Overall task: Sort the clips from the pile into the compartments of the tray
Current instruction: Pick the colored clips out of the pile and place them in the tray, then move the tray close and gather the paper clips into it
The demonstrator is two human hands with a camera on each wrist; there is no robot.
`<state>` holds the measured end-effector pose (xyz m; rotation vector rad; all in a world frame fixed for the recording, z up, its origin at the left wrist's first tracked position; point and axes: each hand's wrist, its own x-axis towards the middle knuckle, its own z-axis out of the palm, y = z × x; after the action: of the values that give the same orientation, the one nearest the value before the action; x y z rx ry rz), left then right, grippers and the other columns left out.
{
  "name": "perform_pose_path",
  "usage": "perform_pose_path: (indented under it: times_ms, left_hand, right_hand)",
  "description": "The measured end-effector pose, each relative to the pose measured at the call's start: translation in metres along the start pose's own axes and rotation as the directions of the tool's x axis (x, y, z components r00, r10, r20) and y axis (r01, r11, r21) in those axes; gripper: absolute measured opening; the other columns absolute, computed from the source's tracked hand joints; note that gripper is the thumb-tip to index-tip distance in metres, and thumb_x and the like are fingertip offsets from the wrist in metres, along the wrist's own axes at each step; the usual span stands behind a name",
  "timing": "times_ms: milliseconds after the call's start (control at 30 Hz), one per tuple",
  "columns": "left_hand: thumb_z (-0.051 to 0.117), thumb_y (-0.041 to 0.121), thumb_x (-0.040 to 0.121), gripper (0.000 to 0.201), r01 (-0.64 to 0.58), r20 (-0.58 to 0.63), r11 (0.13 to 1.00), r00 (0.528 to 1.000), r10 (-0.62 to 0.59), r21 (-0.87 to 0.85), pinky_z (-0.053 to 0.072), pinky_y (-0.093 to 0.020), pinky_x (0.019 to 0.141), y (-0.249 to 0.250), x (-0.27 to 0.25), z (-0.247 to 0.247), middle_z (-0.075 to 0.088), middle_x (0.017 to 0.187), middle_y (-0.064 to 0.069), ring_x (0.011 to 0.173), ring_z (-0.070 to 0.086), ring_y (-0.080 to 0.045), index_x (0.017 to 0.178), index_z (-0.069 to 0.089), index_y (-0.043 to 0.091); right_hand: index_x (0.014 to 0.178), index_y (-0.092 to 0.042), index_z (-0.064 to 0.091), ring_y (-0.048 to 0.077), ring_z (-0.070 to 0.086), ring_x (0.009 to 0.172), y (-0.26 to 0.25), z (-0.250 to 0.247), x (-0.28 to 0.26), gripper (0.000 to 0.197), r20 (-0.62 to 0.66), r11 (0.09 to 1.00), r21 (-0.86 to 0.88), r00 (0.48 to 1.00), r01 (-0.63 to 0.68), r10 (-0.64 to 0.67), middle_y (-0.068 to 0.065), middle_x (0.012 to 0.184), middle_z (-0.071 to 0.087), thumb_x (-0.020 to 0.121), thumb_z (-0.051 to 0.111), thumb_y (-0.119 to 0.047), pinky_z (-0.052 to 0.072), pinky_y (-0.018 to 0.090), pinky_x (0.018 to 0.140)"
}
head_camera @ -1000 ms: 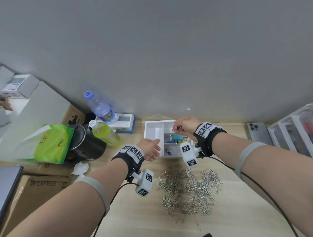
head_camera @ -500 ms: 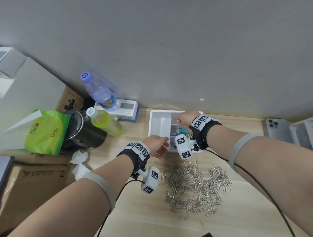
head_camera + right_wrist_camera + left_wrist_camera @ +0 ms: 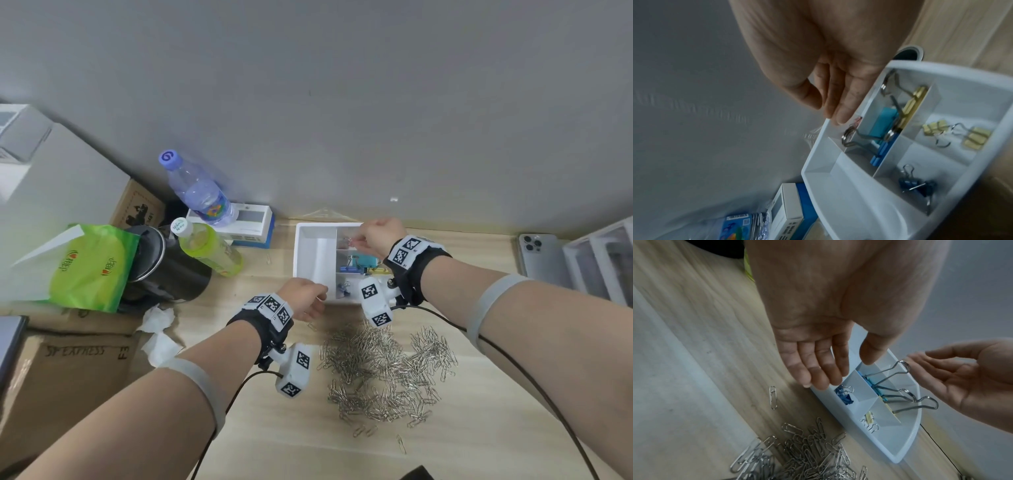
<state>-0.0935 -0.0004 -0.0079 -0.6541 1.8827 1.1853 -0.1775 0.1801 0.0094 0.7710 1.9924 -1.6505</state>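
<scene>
Silver wire paperclips (image 3: 383,373) lay piled before the white plastic divided tray (image 3: 313,255). Your left hand (image 3: 303,301) steadied its near edge, fingers straight; your right hand (image 3: 378,236) hovered relaxed, empty. Release low, inside one compartment.

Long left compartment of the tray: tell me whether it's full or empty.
Empty. The head view shows only bare white floor in the long left compartment of the tray, while binder clips sit in the smaller sections.

Soft, even room light, faint shadows; the head view bends at its edges, and the right wrist view smears with motion blur.
</scene>
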Motion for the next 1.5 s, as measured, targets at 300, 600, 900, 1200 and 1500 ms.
perform_pose_path:
  times_ms: [300, 600, 900, 1200, 1500]
  left_hand:
    - [0.058, 0.021, 0.088, 0.019, 0.006, -0.1, 0.982, 0.995, 0.013, 0.187, 0.055, -0.028, 0.061, -0.026, -0.016, 0.011, 0.064, 0.08, -0.01, 0.066, 0.061, -0.019, 0.095, 0.062, 0.004]
    - [0.062, 0.042, 0.084, 0.048, 0.008, -0.196, 0.87, 0.975, 0.103, 0.493, 0.049, -0.035, 0.094, -0.062, -0.008, 0.043, 0.046, 0.124, -0.009, 0.108, 0.057, -0.028, 0.122, 0.057, 0.013]
    - [0.063, 0.033, 0.072, 0.066, -0.048, -0.239, 0.751, 0.933, 0.269, 0.658, 0.042, -0.041, 0.104, -0.081, -0.006, 0.077, 0.042, 0.128, -0.009, 0.12, 0.042, -0.029, 0.134, 0.047, 0.016]
    - [0.065, 0.028, 0.079, 0.07, -0.323, 0.078, 0.657, 0.924, 0.373, 0.682, 0.033, -0.041, 0.113, -0.082, -0.028, 0.115, 0.038, 0.138, -0.005, 0.133, 0.031, -0.024, 0.144, 0.04, 0.02]
    - [0.061, 0.041, 0.078, 0.054, -0.329, -0.006, 0.669, 0.895, 0.446, 0.667, 0.048, -0.039, 0.096, -0.074, -0.023, 0.097, 0.05, 0.117, -0.002, 0.11, 0.053, -0.021, 0.126, 0.056, 0.019]
  right_hand:
    - [0.085, 0.001, 0.059, 0.022, 0.059, 0.047, 0.022, -0.041, -0.054, 0.005, 0.049, 1.0, 0.021, 0.999, 0.019, -0.02, 0.013, 0.061, 0.062, 0.087, 0.059, -0.004, 0.05, 0.025, 0.045]
    - [0.085, -0.013, 0.063, 0.024, 0.062, 0.078, 0.13, -0.089, -0.066, 0.012, -0.369, 0.96, -0.273, 0.916, 0.056, -0.158, 0.01, 0.087, 0.068, 0.085, 0.056, -0.022, 0.049, 0.031, 0.068]
    - [0.128, -0.015, 0.049, 0.031, 0.036, 0.118, 0.193, -0.093, -0.065, 0.054, -0.142, 0.713, -0.701, 0.979, 0.006, -0.148, 0.009, 0.128, 0.041, 0.078, 0.059, -0.032, 0.038, 0.042, 0.1]
    - [0.13, -0.019, 0.053, 0.019, 0.043, 0.122, 0.206, -0.062, -0.099, 0.049, 0.254, 0.627, -0.7, 0.94, 0.341, -0.228, -0.001, 0.128, 0.048, 0.083, 0.063, -0.025, 0.037, 0.034, 0.106]
    - [0.116, -0.021, 0.06, 0.018, 0.055, 0.104, 0.18, -0.059, -0.094, 0.036, 0.275, 0.518, -0.748, 0.905, 0.414, -0.325, -0.003, 0.111, 0.058, 0.083, 0.057, -0.036, 0.05, 0.037, 0.09]
